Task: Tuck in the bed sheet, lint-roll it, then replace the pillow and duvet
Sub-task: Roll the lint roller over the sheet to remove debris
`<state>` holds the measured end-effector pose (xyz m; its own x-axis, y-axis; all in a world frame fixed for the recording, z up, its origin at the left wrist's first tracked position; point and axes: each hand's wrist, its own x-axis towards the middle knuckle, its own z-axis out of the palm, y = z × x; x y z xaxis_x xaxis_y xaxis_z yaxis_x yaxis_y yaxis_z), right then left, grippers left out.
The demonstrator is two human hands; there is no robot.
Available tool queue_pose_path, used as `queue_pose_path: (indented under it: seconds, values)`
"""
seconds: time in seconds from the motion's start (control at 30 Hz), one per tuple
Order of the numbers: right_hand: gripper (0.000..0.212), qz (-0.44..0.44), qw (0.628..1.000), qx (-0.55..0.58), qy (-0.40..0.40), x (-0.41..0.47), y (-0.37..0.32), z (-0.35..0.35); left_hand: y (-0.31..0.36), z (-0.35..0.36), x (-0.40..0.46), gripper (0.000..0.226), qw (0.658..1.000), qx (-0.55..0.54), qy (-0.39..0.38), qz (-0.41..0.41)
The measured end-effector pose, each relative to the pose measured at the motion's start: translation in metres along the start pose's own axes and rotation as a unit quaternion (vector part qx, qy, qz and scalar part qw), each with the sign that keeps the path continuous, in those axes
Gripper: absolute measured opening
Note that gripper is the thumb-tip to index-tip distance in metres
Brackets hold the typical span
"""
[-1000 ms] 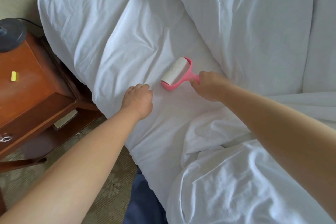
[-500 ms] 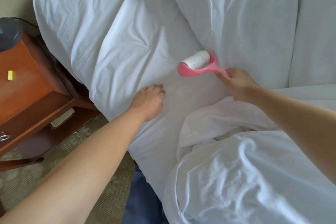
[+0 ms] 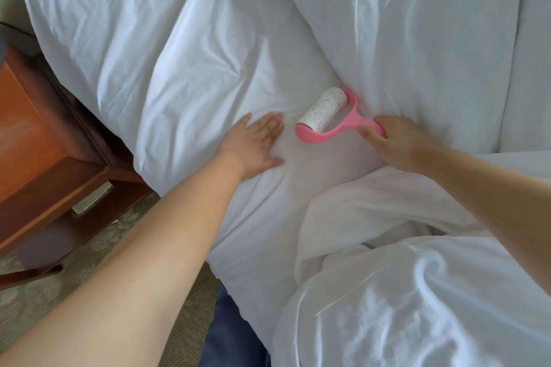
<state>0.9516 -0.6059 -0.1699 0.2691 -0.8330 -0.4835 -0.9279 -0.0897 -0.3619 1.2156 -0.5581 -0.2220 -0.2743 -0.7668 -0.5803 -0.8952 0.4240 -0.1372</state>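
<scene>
Rolled back toward the near edge since half a second ago: lint roller [image 3: 325, 112], earlier up against the pillow seam, now lower on the sheet [image 3: 256, 217] and closer to the left hand [image 3: 253, 143]. Left hand flattened too, fingers earlier bunched, now spread straight and pressing palm-down on the sheet, holding nothing. Right hand [image 3: 399, 143] clasped round the pink handle, thumb and fingers curled on it, white sticky drum pointing away up the bed and touching the sheet, thin hairs showing on its surface. Roller just beside the edge of the right-hand pillow [image 3: 402, 39]; second pillow [image 3: 119, 39] lying at the left, over the bed's corner. Duvet [image 3: 417, 292] crumpled at lower right, folded back, its edge under the right forearm. Wooden nightstand [image 3: 38, 143] at the left, close to the bed, with carpet [image 3: 74, 292] below. Blue trouser leg [image 3: 229, 337] against the mattress side at the bottom.
</scene>
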Motion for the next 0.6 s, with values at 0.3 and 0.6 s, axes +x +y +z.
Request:
queue_pose_path:
  seconds: [0.3,0.6]
  values:
    - [0.039,-0.013,1.000,-0.019,0.003,-0.004,0.007,-0.001,-0.006,-0.011,-0.001,0.071,0.995,-0.063,0.014,-0.076]
    - [0.041,-0.036,0.999,-0.019,0.014,-0.010,0.010,0.001,0.007,-0.001,0.005,0.067,0.988,0.044,0.037,0.141]
